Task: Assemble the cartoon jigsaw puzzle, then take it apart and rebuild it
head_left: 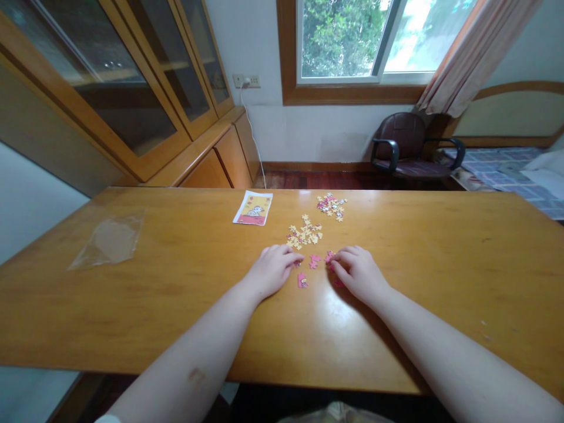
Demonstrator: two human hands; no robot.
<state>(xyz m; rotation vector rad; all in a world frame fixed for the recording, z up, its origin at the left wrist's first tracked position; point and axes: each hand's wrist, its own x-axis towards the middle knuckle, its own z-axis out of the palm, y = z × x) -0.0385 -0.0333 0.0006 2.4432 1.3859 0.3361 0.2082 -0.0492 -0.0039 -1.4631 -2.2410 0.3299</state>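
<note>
My left hand (274, 267) rests on the table with its fingers closed over a small puzzle piece (298, 263), partly hidden by the fingertips. To its right, my right hand (358, 270) has thumb and fingers curled together at a pink puzzle piece (329, 257). Between the hands lie loose pink pieces (314, 261). Nearer to me is a pink piece with a printed figure (302, 280). Another pink piece (338, 283) shows partly under my right hand. Just beyond my fingers spreads a pile of yellow pieces (305, 232).
A mixed pile of puzzle pieces (332, 206) lies at the table's far side. Left of it is a picture card (253, 208) with a white animal on yellow and pink. A clear plastic bag (110, 239) lies on the wooden table (185, 276) at left. Behind stands an armchair (403, 144).
</note>
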